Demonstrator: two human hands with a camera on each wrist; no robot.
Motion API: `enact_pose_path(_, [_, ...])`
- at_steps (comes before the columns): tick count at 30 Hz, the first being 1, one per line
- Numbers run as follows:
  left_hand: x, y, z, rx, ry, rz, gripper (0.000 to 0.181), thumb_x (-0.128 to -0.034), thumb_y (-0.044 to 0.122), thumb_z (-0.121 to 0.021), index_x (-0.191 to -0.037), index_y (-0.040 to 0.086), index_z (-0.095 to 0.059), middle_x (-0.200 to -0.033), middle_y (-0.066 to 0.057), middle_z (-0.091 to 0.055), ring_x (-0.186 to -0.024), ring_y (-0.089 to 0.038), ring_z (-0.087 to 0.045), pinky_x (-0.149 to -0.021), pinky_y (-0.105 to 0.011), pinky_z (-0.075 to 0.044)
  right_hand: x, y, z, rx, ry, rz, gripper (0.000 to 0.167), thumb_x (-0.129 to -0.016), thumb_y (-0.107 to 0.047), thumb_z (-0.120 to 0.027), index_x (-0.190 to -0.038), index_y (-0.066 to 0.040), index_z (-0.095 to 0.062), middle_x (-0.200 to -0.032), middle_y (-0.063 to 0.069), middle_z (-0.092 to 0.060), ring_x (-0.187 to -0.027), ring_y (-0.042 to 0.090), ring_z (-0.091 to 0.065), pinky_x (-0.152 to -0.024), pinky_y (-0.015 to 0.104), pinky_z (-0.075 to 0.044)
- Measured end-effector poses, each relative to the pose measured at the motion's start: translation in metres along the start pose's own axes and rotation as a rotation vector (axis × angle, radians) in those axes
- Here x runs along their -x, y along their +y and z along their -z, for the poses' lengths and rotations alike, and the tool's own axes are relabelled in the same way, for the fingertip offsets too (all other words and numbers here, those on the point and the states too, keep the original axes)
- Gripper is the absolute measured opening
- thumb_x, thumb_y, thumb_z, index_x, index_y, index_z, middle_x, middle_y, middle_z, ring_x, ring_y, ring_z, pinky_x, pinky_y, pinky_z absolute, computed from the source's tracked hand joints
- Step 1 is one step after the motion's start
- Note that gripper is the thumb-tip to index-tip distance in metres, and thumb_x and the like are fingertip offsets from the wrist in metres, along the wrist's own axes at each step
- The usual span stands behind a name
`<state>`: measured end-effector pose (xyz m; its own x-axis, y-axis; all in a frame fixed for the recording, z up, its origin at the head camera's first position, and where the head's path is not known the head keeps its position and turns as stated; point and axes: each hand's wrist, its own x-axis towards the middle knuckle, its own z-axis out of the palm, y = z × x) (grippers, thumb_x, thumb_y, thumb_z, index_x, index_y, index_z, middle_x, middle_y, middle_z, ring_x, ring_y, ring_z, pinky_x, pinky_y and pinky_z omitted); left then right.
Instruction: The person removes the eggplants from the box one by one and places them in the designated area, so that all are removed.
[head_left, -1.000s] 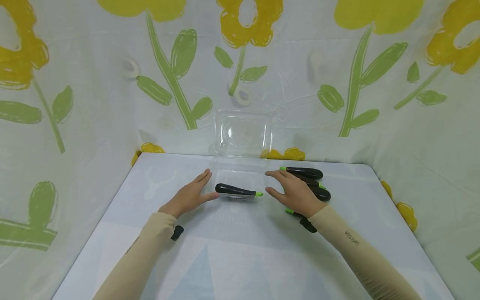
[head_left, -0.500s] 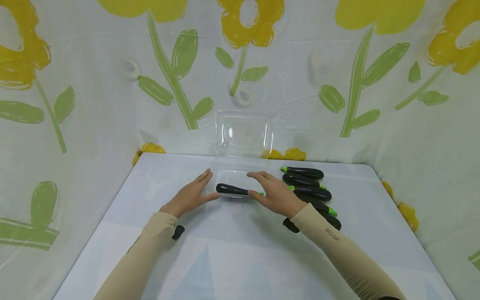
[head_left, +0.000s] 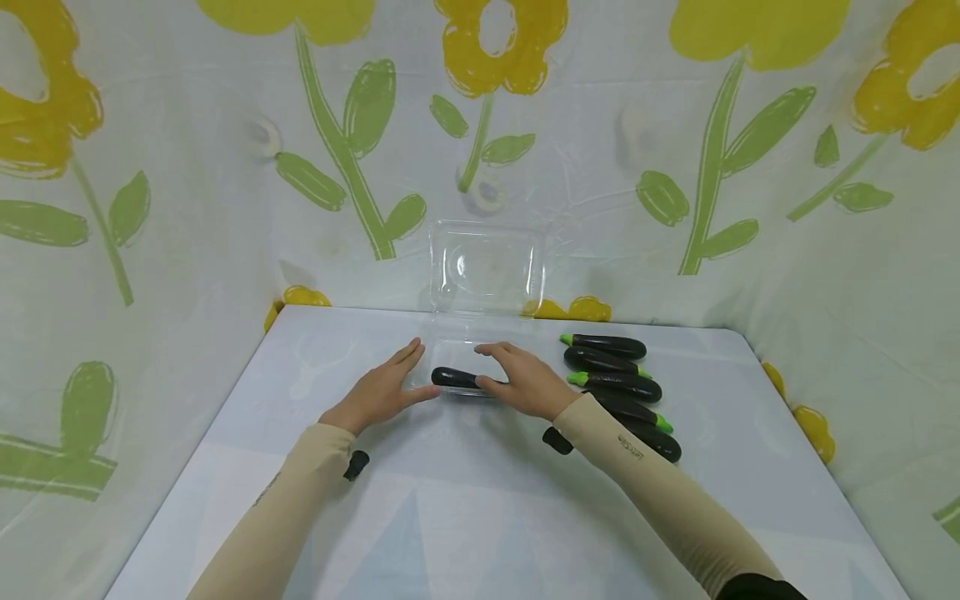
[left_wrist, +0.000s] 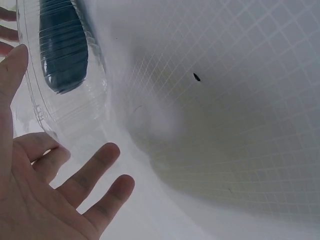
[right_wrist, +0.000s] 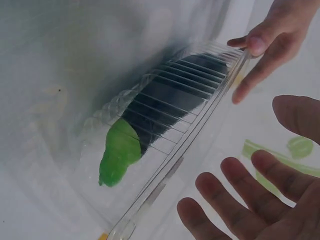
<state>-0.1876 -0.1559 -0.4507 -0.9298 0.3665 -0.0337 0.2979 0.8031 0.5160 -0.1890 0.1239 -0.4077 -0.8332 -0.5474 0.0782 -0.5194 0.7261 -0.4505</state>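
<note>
A clear plastic clamshell box (head_left: 468,394) stands on the table with its lid (head_left: 491,267) raised at the back. Inside lies one dark eggplant (head_left: 453,377), its green stem (right_wrist: 120,150) showing through the wall in the right wrist view. My left hand (head_left: 377,394) is at the box's left end, fingers extended, thumb at the front corner and touching the rim in the left wrist view. My right hand (head_left: 527,385) hovers above the box's right part with fingers spread and nothing held. From the head, it hides the eggplant's stem end.
Several eggplants (head_left: 617,383) lie in a stack-like row right of the box, partly behind the right forearm. A flower-printed curtain (head_left: 585,183) rises behind the table (head_left: 480,517). Black wrist cameras hang under both wrists.
My right hand has moved left from beside the eggplant row to over the box, uncovering more of the row. My left hand, the box and its eggplant have stayed put.
</note>
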Motion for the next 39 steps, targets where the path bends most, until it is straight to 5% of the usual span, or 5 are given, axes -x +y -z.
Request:
enact_pose_path(12, [0.0, 0.0, 0.0, 0.009, 0.001, -0.007, 0.096, -0.0922, 0.061, -0.065, -0.162, 0.01, -0.024, -0.169, -0.004, -0.016, -0.152, -0.032, -0.024, -0.119, -0.056, -0.027, -0.03, 0.004, -0.017, -0.044, -0.094, -0.053, 0.048, -0.103, -0.034, -0.062, -0.142, -0.008, -0.058, -0.137, 0.01, -0.061, -0.122, 0.025, -0.059, -0.105, 0.043, -0.048])
enact_pose_path(27, [0.001, 0.001, 0.0, 0.012, 0.006, -0.006, 0.097, -0.0916, 0.065, -0.063, -0.162, 0.01, -0.024, -0.169, -0.003, -0.015, -0.152, -0.031, -0.024, -0.118, -0.056, -0.028, -0.041, 0.005, -0.027, -0.102, -0.176, -0.052, 0.034, -0.104, -0.029, -0.06, -0.131, -0.008, -0.066, -0.124, 0.005, -0.069, -0.109, 0.017, -0.065, -0.094, 0.035, -0.054])
enact_pose_path(39, [0.0, -0.001, 0.001, 0.013, -0.002, -0.009, 0.099, -0.0909, 0.067, -0.061, -0.162, 0.01, -0.023, -0.169, -0.003, -0.015, -0.152, -0.031, -0.024, -0.119, -0.056, -0.028, -0.053, 0.005, -0.028, -0.134, -0.24, -0.097, 0.034, -0.098, -0.027, -0.07, -0.128, -0.01, -0.07, -0.12, 0.002, -0.071, -0.113, 0.017, -0.062, -0.104, 0.037, -0.048])
